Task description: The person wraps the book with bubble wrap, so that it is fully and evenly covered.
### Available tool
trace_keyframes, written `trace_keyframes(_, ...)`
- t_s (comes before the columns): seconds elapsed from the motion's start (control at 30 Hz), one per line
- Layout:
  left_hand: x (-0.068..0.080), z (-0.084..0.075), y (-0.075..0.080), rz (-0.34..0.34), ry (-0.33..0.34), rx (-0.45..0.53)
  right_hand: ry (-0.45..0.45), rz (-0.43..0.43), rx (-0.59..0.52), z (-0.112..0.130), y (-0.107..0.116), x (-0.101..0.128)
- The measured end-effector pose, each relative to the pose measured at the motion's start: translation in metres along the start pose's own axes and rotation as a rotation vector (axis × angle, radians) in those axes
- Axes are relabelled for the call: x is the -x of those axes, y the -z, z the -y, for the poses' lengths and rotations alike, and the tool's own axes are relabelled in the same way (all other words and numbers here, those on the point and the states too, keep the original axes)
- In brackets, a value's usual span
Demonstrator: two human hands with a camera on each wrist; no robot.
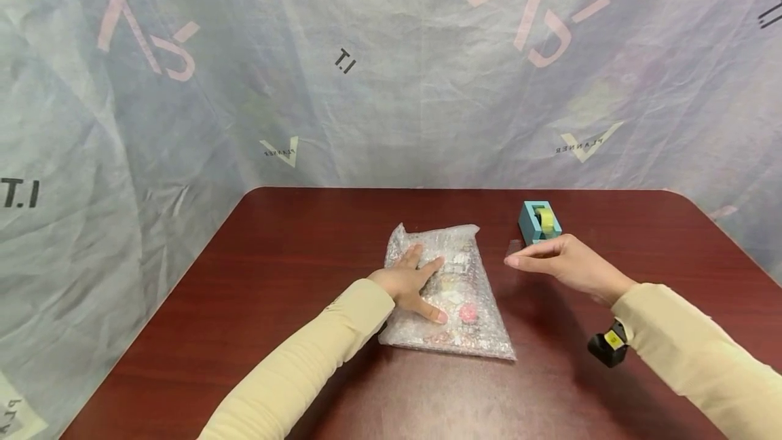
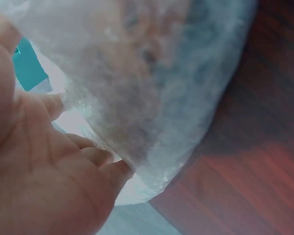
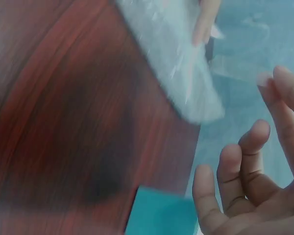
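Note:
A flat package wrapped in bubble wrap [image 1: 467,280] lies on the table, with pink and pale shapes showing through it. My left hand [image 1: 408,287] rests on its left part with the fingers spread. In the left wrist view the bubble wrap [image 2: 152,98] fills much of the picture beside the left hand [image 2: 49,166]. To the right of the package, my right hand [image 1: 574,267] pinches a short strip of clear tape [image 1: 514,247] between thumb and forefinger, above the table. The strip [image 3: 235,70] sticks out from the fingertips in the right wrist view; the other fingers are loosely curled.
A light-blue tape dispenser [image 1: 529,224] with a yellowish roll [image 1: 545,220] stands just behind the right hand. The dark red wooden table [image 1: 293,250] ends at a grey printed cloth [image 1: 391,121] hanging behind and at the sides.

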State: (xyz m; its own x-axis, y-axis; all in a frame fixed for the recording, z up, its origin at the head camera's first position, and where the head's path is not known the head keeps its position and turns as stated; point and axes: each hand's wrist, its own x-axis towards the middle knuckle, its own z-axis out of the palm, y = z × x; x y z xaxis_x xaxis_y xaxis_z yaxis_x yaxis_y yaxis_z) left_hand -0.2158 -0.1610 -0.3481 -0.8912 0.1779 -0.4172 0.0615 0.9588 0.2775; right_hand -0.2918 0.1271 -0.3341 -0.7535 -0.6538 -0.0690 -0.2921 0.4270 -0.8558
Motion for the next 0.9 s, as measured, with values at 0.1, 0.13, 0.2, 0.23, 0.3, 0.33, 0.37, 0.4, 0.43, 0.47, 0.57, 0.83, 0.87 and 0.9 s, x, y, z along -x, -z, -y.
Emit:
trace_keyframes(0.1, -0.001, 0.000, -0.001, -0.006, 0.000, -0.003, 0.034, 0.020, -0.038, 0.010, -0.011, -0.004)
trace_keyframes(0.13, -0.001, 0.000, -0.001, -0.010, 0.000, -0.004, 0.045, 0.025, -0.049, 0.013, -0.015, -0.005)
trace_keyframes(0.2, 0.000, 0.000, 0.000, -0.019, 0.001, -0.003, 0.062, 0.034, -0.072, 0.019, -0.022, -0.009)
trace_keyframes(0.23, 0.000, 0.000, -0.001, -0.023, 0.001, -0.002, 0.074, 0.033, -0.077, 0.021, -0.026, -0.011)
trace_keyframes(0.3, 0.000, 0.000, -0.001, -0.031, 0.003, -0.003, 0.088, 0.030, -0.090, 0.023, -0.034, -0.016)
trace_keyframes(0.33, 0.000, 0.000, -0.001, -0.033, 0.005, -0.003, 0.093, 0.026, -0.095, 0.024, -0.038, -0.019)
trace_keyframes(0.37, 0.000, 0.000, -0.001, -0.034, 0.007, -0.002, 0.098, 0.023, -0.095, 0.025, -0.042, -0.022)
trace_keyframes(0.4, 0.000, 0.000, -0.001, -0.033, 0.010, -0.003, 0.106, 0.016, -0.090, 0.026, -0.046, -0.024)
trace_keyframes(0.43, 0.000, 0.000, -0.001, -0.031, 0.010, -0.002, 0.115, 0.011, -0.091, 0.027, -0.049, -0.027)
trace_keyframes(0.47, 0.000, 0.000, -0.001, -0.030, 0.012, -0.001, 0.117, 0.004, -0.087, 0.027, -0.053, -0.029)
trace_keyframes(0.57, 0.000, 0.000, -0.001, -0.025, 0.016, 0.001, 0.120, -0.005, -0.093, 0.029, -0.062, -0.035)
trace_keyframes(0.83, 0.002, 0.003, -0.002, -0.055, 0.005, 0.019, 0.063, 0.012, -0.175, 0.030, -0.081, -0.047)
trace_keyframes(0.87, 0.002, 0.003, -0.003, -0.059, 0.003, 0.023, 0.062, 0.010, -0.177, 0.030, -0.084, -0.049)
trace_keyframes(0.9, 0.001, 0.003, -0.003, -0.062, 0.002, 0.024, 0.061, 0.007, -0.182, 0.029, -0.086, -0.050)
